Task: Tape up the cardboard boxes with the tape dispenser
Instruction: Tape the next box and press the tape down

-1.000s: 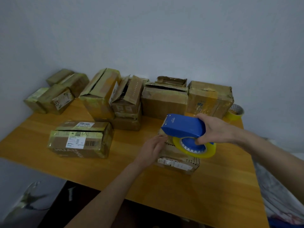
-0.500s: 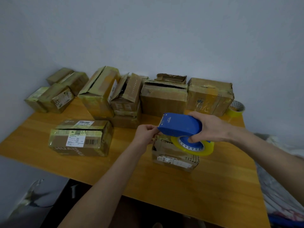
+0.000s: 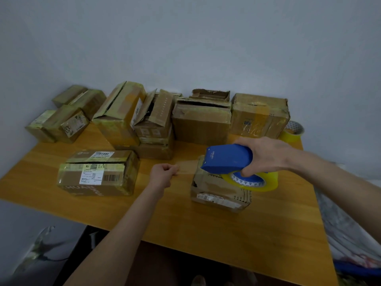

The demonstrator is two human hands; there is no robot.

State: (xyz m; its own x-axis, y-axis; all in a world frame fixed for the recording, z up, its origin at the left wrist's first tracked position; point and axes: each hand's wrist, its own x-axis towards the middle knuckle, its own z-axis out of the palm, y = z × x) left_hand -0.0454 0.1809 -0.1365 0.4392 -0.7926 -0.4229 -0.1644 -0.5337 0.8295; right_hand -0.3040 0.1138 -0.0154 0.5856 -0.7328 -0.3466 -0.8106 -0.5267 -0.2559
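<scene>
Head view: box [image 3: 214, 187] half behind tape dispenser [image 3: 226, 162]

I see plain grey wall [image 3: 185, 38] past the left hand [image 3: 162, 174] and right hand [image 3: 266, 155], dim flat light. Orange wood table [image 3: 226, 234] under both. Dark floor [image 3: 160, 263] nearer me than the left hand. Patterned cloth [image 3: 350, 234] right of the right hand.

Wooden table [image 3: 226, 234]: cardboard boxes [image 3: 201, 124] along back, labelled box [image 3: 99, 174] front-left, battered box [image 3: 214, 195] centre, seemingly tape roll [image 3: 291, 134] far corner.
</scene>
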